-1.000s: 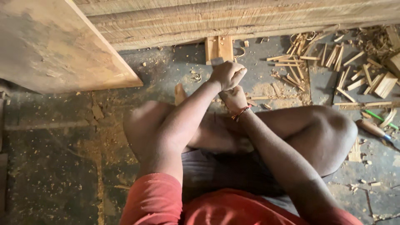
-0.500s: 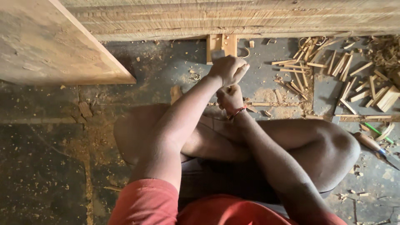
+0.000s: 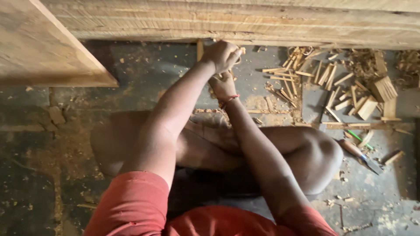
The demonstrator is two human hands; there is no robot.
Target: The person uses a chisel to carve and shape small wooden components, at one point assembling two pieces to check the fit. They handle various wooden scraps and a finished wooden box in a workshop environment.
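Timber dominates upper frame: sloped plank [image 3: 48, 48] at upper left, long horizontal beam [image 3: 262, 22] across the top, both raw and pale. Concrete floor [image 3: 39, 175] at left is dusted w/ sawdust and chips.

Centre: person seated cross-legged, red sleeves at bottom edge. Left hand [image 3: 221, 54] is upper centre, fingers curled shut in a fist right under the beam's lower edge; what it grips is hidden, cannot tell. Beside it, a narrow upright wood strip [image 3: 200, 49] shows below the beam. Right hand [image 3: 224, 86] sits just below the left, red thread band at wrist, fingers curled and pressed toward something small; contents not visible.

Change vs. 1 s ago: then, a small wooden block w/ upright strips stood clear of the beam above the hands. Now the beam edge covers most of that piece and both hands read higher in frame, tight to the beam. Part of this is head tilt. Judgement: hands remain on the same spot, work is ongoing there, not released.

Right: heap of split wood pegs and offcuts [image 3: 332, 83] at upper right; chisel-type tool [image 3: 361, 156] w/ wooden handle lying on floor at right, near the knee, well apart from both hands.
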